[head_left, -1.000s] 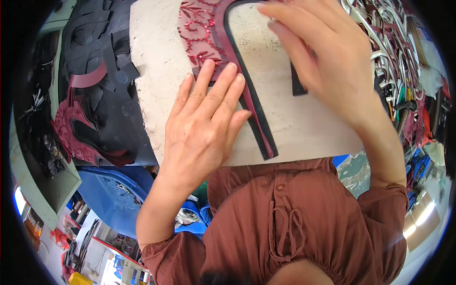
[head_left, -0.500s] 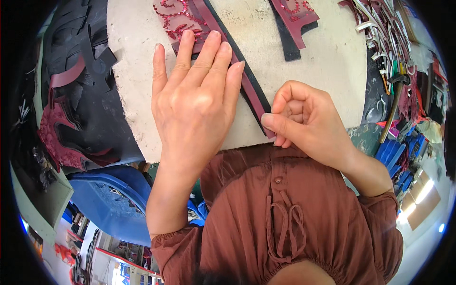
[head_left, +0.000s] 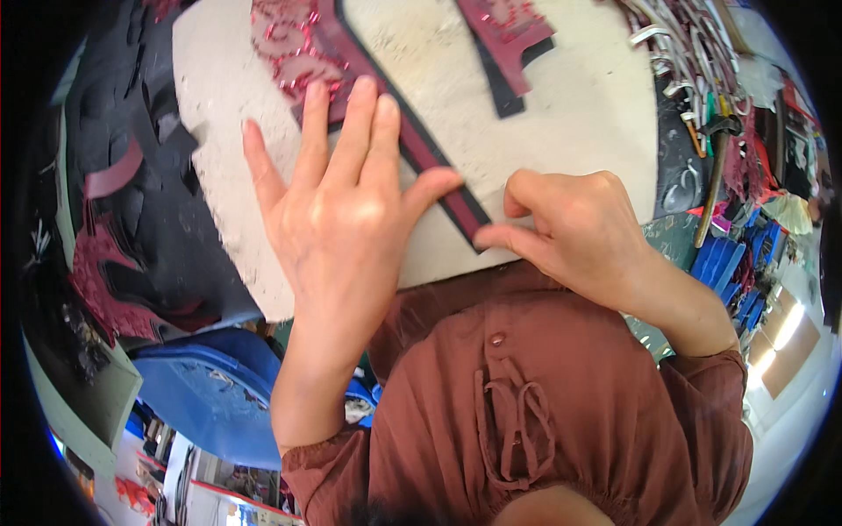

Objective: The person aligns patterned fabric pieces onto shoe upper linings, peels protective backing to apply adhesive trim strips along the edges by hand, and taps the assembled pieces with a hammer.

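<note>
A dark-red translucent cut piece with shiny sequin-like decoration point(head_left: 294, 53) lies on the pale board. Along its edge runs a long maroon strip point(head_left: 427, 158) over a black backing point(head_left: 474, 206), slanting down toward me. My left hand point(head_left: 338, 197) is open, fingers spread, with its fingertips on the decorated piece and its thumb near the strip. My right hand point(head_left: 583, 219) is closed, fingers curled, its thumb pressed on the strip's near end. Its curled fingers hide part of what they touch. A similar red piece on black point(head_left: 509, 39) lies farther off to the right.
The pale work board point(head_left: 579, 131) is worn at its left edge. Black cut sheets point(head_left: 114, 175) and stacked maroon pieces point(head_left: 101, 272) lie left. A blue tub point(head_left: 206, 394) stands below. Bundled strips point(head_left: 675, 53) and a long-handled tool point(head_left: 715, 184) are at right.
The view has shifted slightly. My left hand has slid back toward me, with its thumb spread farther out. My right hand has turned, thumb stretched along the strip's end.
</note>
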A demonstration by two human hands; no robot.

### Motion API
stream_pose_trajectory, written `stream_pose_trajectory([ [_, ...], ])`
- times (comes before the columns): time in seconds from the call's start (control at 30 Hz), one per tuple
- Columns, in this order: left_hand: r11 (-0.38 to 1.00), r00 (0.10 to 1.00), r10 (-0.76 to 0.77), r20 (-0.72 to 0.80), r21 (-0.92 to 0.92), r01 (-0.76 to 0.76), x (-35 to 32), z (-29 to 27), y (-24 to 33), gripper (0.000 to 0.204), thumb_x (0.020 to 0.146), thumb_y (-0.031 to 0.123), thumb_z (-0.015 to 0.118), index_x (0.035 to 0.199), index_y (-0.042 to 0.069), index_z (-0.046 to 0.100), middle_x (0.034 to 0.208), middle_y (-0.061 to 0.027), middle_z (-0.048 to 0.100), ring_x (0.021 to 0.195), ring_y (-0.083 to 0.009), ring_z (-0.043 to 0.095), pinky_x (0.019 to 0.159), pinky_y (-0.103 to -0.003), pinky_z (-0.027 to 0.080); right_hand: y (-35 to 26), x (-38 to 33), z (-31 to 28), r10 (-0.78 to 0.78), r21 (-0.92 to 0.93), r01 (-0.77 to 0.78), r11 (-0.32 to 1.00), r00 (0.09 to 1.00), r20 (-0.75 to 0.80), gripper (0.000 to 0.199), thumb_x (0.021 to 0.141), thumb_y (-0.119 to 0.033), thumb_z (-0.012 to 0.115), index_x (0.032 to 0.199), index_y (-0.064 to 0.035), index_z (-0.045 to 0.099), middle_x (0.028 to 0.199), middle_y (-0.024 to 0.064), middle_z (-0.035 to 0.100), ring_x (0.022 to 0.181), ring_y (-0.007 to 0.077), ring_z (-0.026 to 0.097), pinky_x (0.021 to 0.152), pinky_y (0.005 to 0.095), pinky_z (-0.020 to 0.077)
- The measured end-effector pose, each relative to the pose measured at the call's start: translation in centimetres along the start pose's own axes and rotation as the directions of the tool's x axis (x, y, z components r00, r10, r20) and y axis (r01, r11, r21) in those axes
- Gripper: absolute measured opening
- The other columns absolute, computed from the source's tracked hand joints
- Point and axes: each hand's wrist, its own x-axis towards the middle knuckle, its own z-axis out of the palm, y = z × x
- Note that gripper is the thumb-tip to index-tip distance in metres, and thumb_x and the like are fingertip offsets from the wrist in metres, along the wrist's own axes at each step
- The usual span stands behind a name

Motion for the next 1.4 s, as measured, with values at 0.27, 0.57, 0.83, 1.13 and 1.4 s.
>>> stream_pose_trajectory([
  [0.27, 0.960, 0.965, 0.177, -0.195, -0.182, -0.213, 8.5, -0.8, -2.2, 0.032, 0.092, 0.016, 0.065, 0.120, 0.001, 0.066, 0.126, -0.0160, 0.064, 0.128, -0.0319, 0.054, 0.108, -0.046, 0.036, 6.0, 5.3, -5.2, -0.042, 0.082, 0.108, 0.991, 0.817, -0.576, 0.016, 0.084, -0.015, 0.072, 0.094, -0.0046, 0.066, 0.070, 0.0092, 0.066, 0.056, 0.0236, 0.063, 0.052, 0.0331, 0.0479],
  [0.57, 0.941, 0.960, 0.264, 0.089, -0.241, -0.237, 12.3, 3.3, -3.0, 0.044, 0.100, 0.016, 0.048, 0.142, 0.000, 0.047, 0.150, -0.0199, 0.041, 0.142, -0.0386, 0.033, 0.118, -0.047, 0.024, 5.8, 8.7, -5.2, 0.215, 0.739, 0.100, 0.666, 0.923, -0.320, 0.021, 0.083, -0.014, 0.071, 0.097, 0.0005, 0.067, 0.062, 0.0085, 0.065, 0.056, 0.0106, 0.062, 0.054, 0.0259, 0.0483],
  [0.83, 0.948, 0.964, 0.249, 0.097, -0.228, -0.222, 12.6, 3.3, -2.8, 0.043, 0.099, 0.018, 0.052, 0.139, 0.005, 0.051, 0.147, -0.0198, 0.045, 0.140, -0.0393, 0.035, 0.116, -0.048, 0.026, 5.9, 8.4, -6.7, 0.141, 0.606, 0.092, 0.790, 0.935, -0.325, 0.010, 0.089, -0.011, 0.072, 0.091, -0.0027, 0.067, 0.071, -0.0031, 0.064, 0.057, 0.0000, 0.052, 0.051, 0.0167, 0.0409],
  [1.13, 0.947, 0.965, 0.242, 0.104, -0.241, -0.211, 12.4, 3.4, -2.6, 0.040, 0.099, 0.022, 0.053, 0.139, 0.014, 0.056, 0.150, -0.0193, 0.042, 0.143, -0.0398, 0.032, 0.117, -0.051, 0.022, 6.8, 8.4, -4.2, 0.254, 0.591, -0.032, 0.806, 0.921, -0.297, 0.013, 0.084, -0.012, 0.072, 0.087, -0.0005, 0.068, 0.067, 0.0048, 0.067, 0.058, 0.0088, 0.061, 0.055, 0.0243, 0.0485],
  [1.4, 0.979, 0.972, 0.206, 0.116, -0.032, -0.203, 12.0, 3.0, -1.1, 0.063, 0.085, 0.046, 0.069, 0.137, 0.012, 0.057, 0.150, -0.0199, 0.042, 0.142, -0.0411, 0.033, 0.114, -0.062, 0.019, 6.8, 8.2, -3.5, 0.092, 0.324, 0.074, 0.943, 0.879, -0.468, 0.009, 0.083, -0.010, 0.070, 0.084, -0.0020, 0.064, 0.069, 0.0109, 0.067, 0.061, 0.0218, 0.067, 0.056, 0.0318, 0.0515],
])
